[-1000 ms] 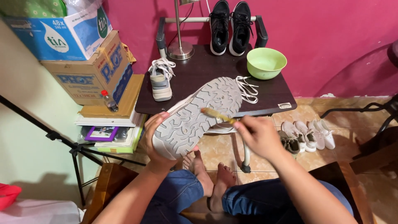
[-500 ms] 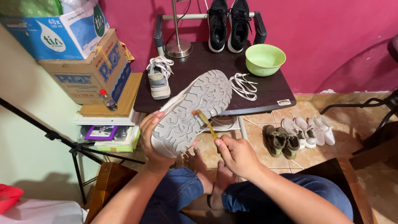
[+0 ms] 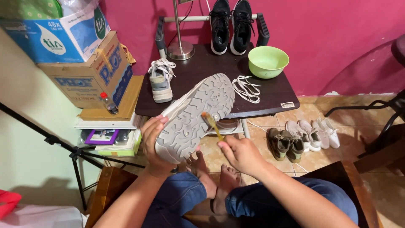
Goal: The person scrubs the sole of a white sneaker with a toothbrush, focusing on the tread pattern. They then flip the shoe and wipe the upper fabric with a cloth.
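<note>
Your right hand (image 3: 241, 153) has dropped lower and closer to your knee since the earlier frame, and the brush tip now sits mid-sole instead of near the toe. That hand is closed around a small yellow-handled brush (image 3: 212, 124), bristles touching the grey tread. Your left hand (image 3: 152, 141) is clamped on the heel end of the sneaker (image 3: 195, 116), sole tilted up toward you, held above your bare feet and in front of the dark table (image 3: 278, 95). Risk: your one-handed heel grip is loose leverage, so a hard scrub could twist the shoe out and drop it on your toes. Flicked grit could land on the white laces (image 3: 246, 88) or in the green bowl (image 3: 268, 61) just behind. Second sneaker (image 3: 160, 80) sits well clear.
</note>
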